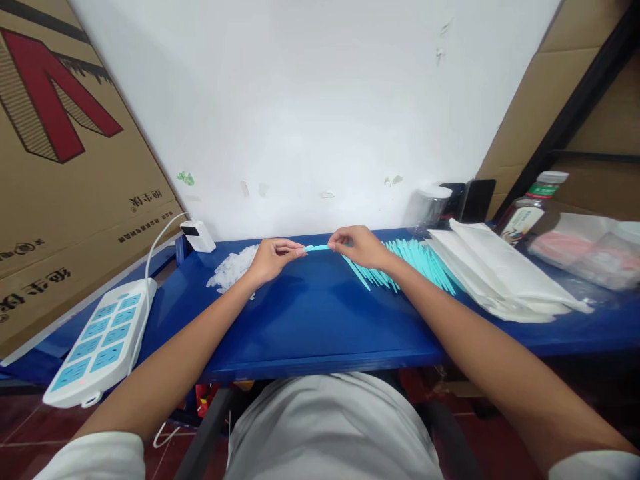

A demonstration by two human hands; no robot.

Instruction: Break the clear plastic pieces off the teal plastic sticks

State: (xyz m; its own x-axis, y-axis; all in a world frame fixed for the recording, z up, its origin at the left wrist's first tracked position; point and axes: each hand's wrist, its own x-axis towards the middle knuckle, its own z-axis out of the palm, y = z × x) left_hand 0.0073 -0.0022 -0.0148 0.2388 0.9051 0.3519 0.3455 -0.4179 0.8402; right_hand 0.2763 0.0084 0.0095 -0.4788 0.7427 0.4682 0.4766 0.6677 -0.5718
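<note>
1. A turquoise stick [320,247] is held level between both hands, above the counter [320,320] and nearer its far edge than its near one.
2. The stick's left end is pinched by the fingers of the left hand [273,259], thumb and index brought close together; that tip is partly covered, and its detail is too small to be made out.
3. The right end is gripped by the fingers of the right hand [361,247], also drawn narrow, and the middle is left exposed between them.
4. The left hand is flanked on its outer side by a pile of translucent pieces [233,268].
5. A heap of turquoise sticks [423,260] is partly covered by the right hand and forearm; its right side is bordered by white sheets [500,267].
6. Beyond the hands, the far edge is met by the white wall [320,133].
7. Toward the body, bare blue surface is seen between the two piles, reaching the near edge, with a power strip [100,343] placed farther left.
</note>
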